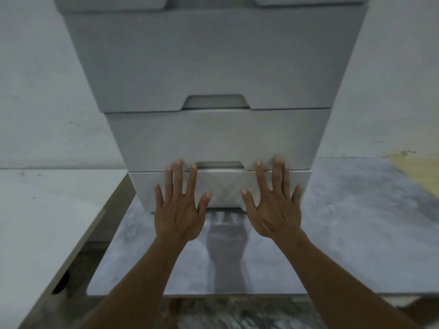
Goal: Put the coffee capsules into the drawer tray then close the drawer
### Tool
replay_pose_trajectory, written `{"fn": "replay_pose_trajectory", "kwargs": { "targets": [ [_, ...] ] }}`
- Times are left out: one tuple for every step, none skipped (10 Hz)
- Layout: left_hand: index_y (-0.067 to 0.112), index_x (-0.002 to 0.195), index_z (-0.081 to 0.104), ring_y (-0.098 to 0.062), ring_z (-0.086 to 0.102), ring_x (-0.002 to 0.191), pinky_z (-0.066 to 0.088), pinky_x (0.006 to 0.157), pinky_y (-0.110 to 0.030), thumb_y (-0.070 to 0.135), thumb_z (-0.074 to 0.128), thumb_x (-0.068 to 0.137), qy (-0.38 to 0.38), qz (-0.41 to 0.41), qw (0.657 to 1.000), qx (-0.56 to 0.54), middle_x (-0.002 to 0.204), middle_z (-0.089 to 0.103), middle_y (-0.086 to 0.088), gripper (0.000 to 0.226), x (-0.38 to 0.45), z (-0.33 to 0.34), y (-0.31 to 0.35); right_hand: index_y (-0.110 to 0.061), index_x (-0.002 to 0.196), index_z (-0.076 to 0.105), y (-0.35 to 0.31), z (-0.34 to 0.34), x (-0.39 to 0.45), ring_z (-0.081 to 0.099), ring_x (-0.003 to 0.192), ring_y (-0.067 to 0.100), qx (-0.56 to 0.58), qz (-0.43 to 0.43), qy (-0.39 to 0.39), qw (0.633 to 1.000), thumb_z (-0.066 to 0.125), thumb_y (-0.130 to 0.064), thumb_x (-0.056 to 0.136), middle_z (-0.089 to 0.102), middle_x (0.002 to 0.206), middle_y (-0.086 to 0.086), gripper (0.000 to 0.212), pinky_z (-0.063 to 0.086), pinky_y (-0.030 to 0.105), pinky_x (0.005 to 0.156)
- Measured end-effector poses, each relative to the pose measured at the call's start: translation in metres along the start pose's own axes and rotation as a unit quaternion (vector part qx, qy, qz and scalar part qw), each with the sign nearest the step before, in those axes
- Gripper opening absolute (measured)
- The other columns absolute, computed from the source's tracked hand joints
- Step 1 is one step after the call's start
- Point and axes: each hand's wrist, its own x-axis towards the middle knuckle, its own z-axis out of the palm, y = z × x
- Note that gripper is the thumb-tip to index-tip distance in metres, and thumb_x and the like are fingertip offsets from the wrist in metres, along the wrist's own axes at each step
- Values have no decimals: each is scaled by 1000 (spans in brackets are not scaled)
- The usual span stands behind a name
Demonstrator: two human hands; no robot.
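Observation:
A grey stack of plastic drawers [213, 67] stands on a marbled grey table [356, 233]. The bottom drawer [223, 188] sits almost flush with the stack, its front sticking out only slightly. My left hand [177, 207] lies flat against the left half of that drawer front, fingers straight and spread. On the right half, my right hand [273, 205] presses flat in the same way. Neither hand holds anything. No coffee capsules or tray show; the drawer's inside is hidden.
The middle drawer [218, 138] and the top drawer [202, 58] are closed, each with a cut-out handle. A white table [42, 222] stands lower at the left. A pale wall [35, 91] runs behind. The marbled table's front edge lies near my forearms.

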Motion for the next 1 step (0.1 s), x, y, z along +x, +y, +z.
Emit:
{"fn": "replay_pose_trajectory", "kwargs": {
  "targets": [
    [38, 149, -22, -19, -24, 147, 1, 121, -51, 70, 0, 90, -51, -31, 997, -56, 158, -30, 5, 70, -44, -25, 0, -50, 143, -24, -4, -29, -43, -20, 147, 18, 64, 35, -86, 994, 15, -73, 91, -31, 156, -9, 69, 4, 59, 119]
  ]
}}
